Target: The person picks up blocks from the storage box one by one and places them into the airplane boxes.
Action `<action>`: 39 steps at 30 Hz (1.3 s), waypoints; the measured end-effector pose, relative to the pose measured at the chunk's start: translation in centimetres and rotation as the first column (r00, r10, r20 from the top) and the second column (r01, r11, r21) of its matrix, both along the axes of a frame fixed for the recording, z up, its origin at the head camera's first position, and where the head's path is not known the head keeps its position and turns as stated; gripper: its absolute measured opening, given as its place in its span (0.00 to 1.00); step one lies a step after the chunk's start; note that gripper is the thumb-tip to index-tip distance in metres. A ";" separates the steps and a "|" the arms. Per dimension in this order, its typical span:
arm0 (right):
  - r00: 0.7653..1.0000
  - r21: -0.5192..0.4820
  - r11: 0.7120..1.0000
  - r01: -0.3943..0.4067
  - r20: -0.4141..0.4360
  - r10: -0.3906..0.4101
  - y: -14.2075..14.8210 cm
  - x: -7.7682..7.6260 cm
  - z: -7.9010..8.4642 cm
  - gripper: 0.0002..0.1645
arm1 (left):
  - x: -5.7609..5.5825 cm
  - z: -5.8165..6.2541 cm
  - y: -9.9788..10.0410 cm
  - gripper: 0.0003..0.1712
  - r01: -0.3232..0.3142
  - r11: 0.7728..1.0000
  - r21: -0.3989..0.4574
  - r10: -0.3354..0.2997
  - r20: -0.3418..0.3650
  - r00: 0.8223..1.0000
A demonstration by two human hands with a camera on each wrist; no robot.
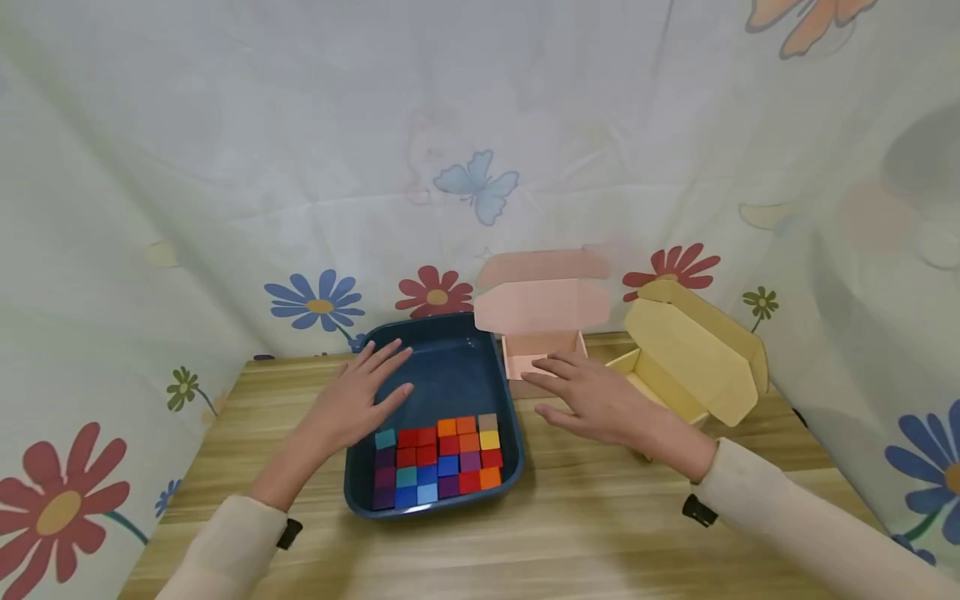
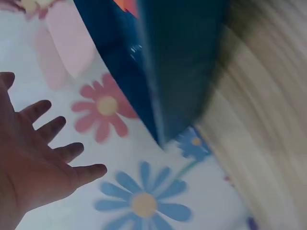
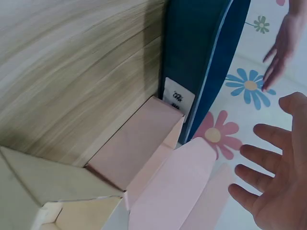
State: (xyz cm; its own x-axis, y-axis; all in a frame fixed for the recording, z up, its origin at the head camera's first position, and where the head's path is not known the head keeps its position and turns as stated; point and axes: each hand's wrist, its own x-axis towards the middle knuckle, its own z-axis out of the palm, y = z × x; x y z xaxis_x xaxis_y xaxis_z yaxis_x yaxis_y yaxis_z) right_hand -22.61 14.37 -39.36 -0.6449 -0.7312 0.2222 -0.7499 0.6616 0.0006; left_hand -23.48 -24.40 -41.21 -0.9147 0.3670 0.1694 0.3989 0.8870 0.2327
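My left hand hovers over the left side of a dark blue tray, its fingers spread and nothing in it. Several small coloured cubes, red, orange, purple, blue, teal and others, lie packed in rows at the tray's near end. My right hand is held above the table in front of a pink box, fingers extended and empty. The pink box stands with its lid up, right of the tray. A yellow box, lid raised too, sits at an angle to the right of my right hand.
The boxes and tray stand on a wood-grain table. Behind them hangs a white cloth printed with flowers and butterflies. In the right wrist view a white label shows on the tray's outer wall, beside the pink box.
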 end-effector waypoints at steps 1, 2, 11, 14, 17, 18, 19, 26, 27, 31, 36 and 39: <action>1.000 -0.002 1.000 -0.006 -0.002 0.006 -0.3 0.0 0.0 0.34 | 0.0 -0.2 -0.7 0.41 -0.022 0.999 0.027 0.022 0.010 1.000; 1.000 -0.006 1.000 -0.008 0.004 0.008 -0.5 -0.1 0.1 0.33 | 0.0 -0.4 -1.4 0.41 -0.044 0.997 0.056 0.043 0.023 0.999; 0.998 -0.026 0.998 -0.051 0.042 0.052 -2.8 -0.1 0.4 0.24 | 1.3 -2.7 -5.8 0.38 -0.324 0.854 0.408 0.221 0.280 0.934; 0.996 -0.027 0.998 -0.049 0.068 0.051 -3.5 0.0 0.4 0.23 | 2.1 -4.0 -6.7 0.40 -0.408 0.753 0.516 0.190 0.424 0.886; 0.995 -0.022 0.998 -0.051 0.080 0.053 -4.1 -0.1 0.3 0.22 | 2.6 -5.3 -7.2 0.40 -0.477 0.640 0.603 0.127 0.530 0.839; 0.995 -0.022 0.998 -0.055 0.084 0.057 -4.3 -0.1 0.3 0.22 | 2.7 -5.6 -7.3 0.40 -0.499 0.602 0.623 0.104 0.559 0.823; 0.995 -0.020 0.998 -0.061 0.083 0.063 -4.4 -0.1 0.3 0.22 | 2.8 -5.9 -7.4 0.40 -0.518 0.568 0.640 0.085 0.580 0.810; 0.990 -0.004 0.994 -0.113 0.083 0.113 -5.9 -0.4 0.3 0.19 | 2.4 -7.5 -7.8 0.39 -0.576 0.446 0.685 -0.013 0.648 0.761; 0.989 0.000 0.993 -0.119 0.085 0.118 -6.1 -0.4 0.3 0.19 | 2.3 -7.7 -7.9 0.39 -0.571 0.443 0.691 -0.026 0.647 0.762; 0.985 0.012 0.990 -0.143 0.098 0.141 -7.0 -0.4 0.4 0.19 | 1.9 -8.3 -8.1 0.41 -0.560 0.449 0.696 -0.062 0.650 0.757; 0.981 0.022 0.986 -0.164 0.107 0.161 -8.2 -0.6 0.8 0.19 | 1.1 -8.5 -7.9 0.41 -0.553 0.477 0.684 -0.068 0.655 0.752; 0.980 0.036 0.984 -0.173 0.106 0.168 -9.0 -0.8 1.0 0.19 | 0.8 -8.6 -7.7 0.40 -0.540 0.473 0.696 -0.074 0.643 0.763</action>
State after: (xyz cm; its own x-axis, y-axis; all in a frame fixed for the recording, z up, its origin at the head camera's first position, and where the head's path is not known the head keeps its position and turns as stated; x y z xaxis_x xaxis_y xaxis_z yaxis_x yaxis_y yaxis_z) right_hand -23.45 5.40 -38.33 -0.5276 -0.8401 0.1262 -0.8492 0.5252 -0.0545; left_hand -22.70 -32.08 -49.78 -0.9560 0.0932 -0.2780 -0.2576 0.1861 0.9482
